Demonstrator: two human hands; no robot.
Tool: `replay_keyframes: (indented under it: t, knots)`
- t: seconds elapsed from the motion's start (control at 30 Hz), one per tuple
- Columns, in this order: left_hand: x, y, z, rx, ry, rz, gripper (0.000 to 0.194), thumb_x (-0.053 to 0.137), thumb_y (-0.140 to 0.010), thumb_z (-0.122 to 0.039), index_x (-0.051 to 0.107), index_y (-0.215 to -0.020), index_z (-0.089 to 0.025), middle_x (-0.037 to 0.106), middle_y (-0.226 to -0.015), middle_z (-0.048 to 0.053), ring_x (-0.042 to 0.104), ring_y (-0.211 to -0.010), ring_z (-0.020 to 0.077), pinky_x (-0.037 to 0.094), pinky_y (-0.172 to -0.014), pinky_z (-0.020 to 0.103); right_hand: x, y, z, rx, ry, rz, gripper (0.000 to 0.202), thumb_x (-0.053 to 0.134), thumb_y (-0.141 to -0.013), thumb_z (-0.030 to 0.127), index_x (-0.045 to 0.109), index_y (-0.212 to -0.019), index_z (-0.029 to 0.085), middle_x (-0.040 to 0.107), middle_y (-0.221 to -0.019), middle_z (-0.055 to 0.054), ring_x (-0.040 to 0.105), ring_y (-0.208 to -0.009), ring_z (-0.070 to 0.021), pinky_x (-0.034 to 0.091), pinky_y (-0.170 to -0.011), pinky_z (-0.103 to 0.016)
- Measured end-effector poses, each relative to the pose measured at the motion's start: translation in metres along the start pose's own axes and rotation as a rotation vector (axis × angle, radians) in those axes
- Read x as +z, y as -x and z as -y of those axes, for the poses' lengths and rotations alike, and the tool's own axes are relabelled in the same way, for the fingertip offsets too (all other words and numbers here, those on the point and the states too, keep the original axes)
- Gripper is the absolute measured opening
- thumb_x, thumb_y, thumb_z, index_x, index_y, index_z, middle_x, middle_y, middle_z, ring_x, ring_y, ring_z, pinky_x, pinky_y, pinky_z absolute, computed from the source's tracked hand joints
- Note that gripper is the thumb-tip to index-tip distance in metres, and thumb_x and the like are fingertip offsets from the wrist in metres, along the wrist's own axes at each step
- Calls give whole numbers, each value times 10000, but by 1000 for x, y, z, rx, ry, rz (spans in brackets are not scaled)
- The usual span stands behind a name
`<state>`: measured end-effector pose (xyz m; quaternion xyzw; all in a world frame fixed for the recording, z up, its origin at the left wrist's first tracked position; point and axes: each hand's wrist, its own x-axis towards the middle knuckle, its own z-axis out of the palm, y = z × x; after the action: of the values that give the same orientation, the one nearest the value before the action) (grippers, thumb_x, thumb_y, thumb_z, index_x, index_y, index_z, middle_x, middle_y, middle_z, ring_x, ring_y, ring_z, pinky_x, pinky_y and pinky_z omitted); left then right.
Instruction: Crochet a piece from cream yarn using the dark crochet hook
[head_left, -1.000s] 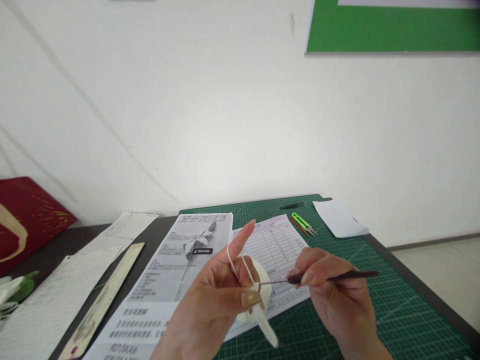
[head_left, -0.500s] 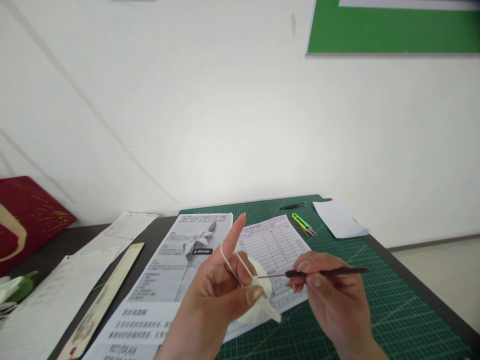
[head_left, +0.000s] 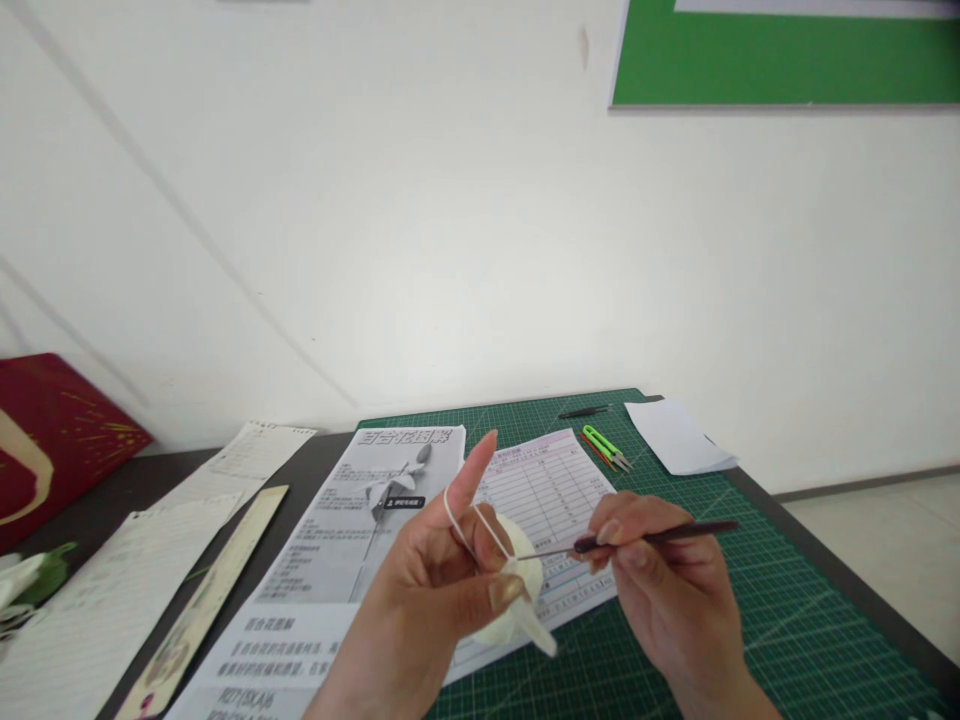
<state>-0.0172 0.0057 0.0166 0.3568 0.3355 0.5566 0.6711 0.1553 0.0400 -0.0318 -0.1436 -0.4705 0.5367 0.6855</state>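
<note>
My left hand (head_left: 435,590) pinches a small white crocheted piece (head_left: 534,625) between thumb and finger, its index finger raised with white yarn (head_left: 452,515) looped round it. In my right hand (head_left: 667,590) is a crochet hook with a dark handle (head_left: 690,532). The hook's thin metal shaft points left, and its tip meets the yarn at the top of the white piece. Behind my left fingers sits a round pale ball of yarn (head_left: 531,560), partly hidden, over a printed sheet.
A green cutting mat (head_left: 795,600) carries a printed table sheet (head_left: 544,490), green snips (head_left: 602,445), black tweezers (head_left: 585,411) and white paper (head_left: 675,437). Leftward lie a flower diagram sheet (head_left: 315,570), a long pale strip (head_left: 206,600), handwritten pages (head_left: 127,590) and a red item (head_left: 60,440).
The handle end of the hook has tilted slightly upward in my right hand. The loose end of the white piece has shifted a little left and down.
</note>
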Motion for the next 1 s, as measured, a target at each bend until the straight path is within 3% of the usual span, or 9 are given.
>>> replay_keyframes:
  t: [0.23,0.5,0.67,1.0]
  knots:
    - [-1,0,1,50,-80,14,665,775,-685,-112,593,-1261,-389,542,-677,-49,492,-634,86,399,-614,205,1,0,2,182,-84,-80,71,739,-788,241,750,-797,172,717,-632,-16,672,-565,-98,553,-563,-154]
    - [-9,-7,16,326,-397,67,545,685,-812,-165,568,-1283,-415,539,-703,-41,486,-685,78,396,-658,180,6,-6,-1,469,-276,-181,114,790,-726,247,748,-733,142,682,-488,6,610,-391,-69,553,-440,-139]
    - [-2,-8,17,287,-225,6,606,733,-760,-154,567,-1287,-401,526,-694,-39,485,-662,88,410,-625,196,6,-6,0,408,-251,-200,123,801,-715,246,757,-764,142,715,-540,-14,651,-461,-83,574,-503,-150]
    - [1,-5,13,135,-82,81,688,725,-760,-128,499,-1332,-437,527,-711,-45,500,-670,93,425,-653,221,4,-5,3,343,-176,-158,110,787,-728,266,749,-732,162,717,-568,-7,669,-512,-93,563,-547,-153]
